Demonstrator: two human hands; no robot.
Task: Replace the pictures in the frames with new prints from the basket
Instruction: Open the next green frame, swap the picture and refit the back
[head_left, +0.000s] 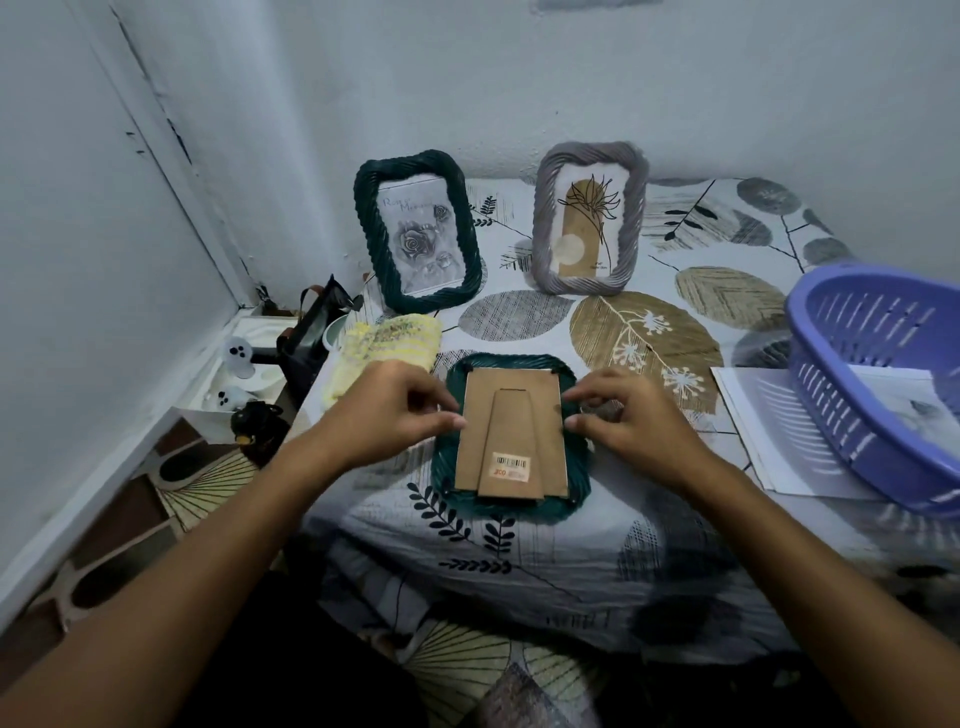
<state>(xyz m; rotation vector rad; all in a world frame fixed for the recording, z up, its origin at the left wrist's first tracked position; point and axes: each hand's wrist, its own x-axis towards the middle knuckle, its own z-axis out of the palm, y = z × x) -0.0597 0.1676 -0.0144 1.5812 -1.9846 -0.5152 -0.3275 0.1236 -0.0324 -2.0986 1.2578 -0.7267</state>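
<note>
A dark green frame (574, 470) lies face down on the patterned cloth, its brown backing board (511, 410) with a barcode sticker facing up. My left hand (400, 410) has its fingertips at the board's left edge. My right hand (631, 415) touches the right edge with curled fingers. Against the wall stand a second green frame (415, 231) with a grey rose print and a grey frame (589, 218) with a tan plant print. A purple basket (878, 374) sits at the right, partly on white prints (769, 431).
A yellow knitted cloth (382, 348) lies left of the face-down frame. Off the table's left edge are a dark bag (311, 332) and white trays with small figures (239, 364). Walls close in at the back and left.
</note>
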